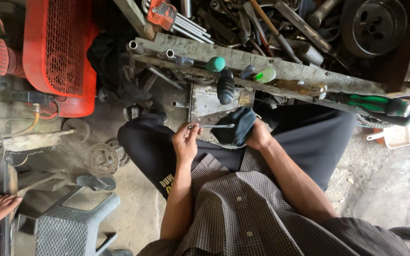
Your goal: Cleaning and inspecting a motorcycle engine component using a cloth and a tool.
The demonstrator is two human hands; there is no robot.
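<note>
Metal rod (214, 125) runs between both hands: left hand (186, 141) pinches its end, right hand (257, 135) grips a dark rag (236, 125) wrapped around it.

A dark navy cloth (236, 125) is gripped in the right hand (258, 136), and a silvery metal rod (213, 125) is pinched by the left hand (185, 141). A brown shirt (243, 208) in a fine check is worn over black trousers (309, 137) marked with yellow lettering. Green handles are seen on the screwdrivers (373, 103) along the grey, rust-stained rack (262, 66). The compressor guard (60, 47) is painted bright red-orange. A grey woven pattern is shown on the plastic stool (69, 227).
</note>
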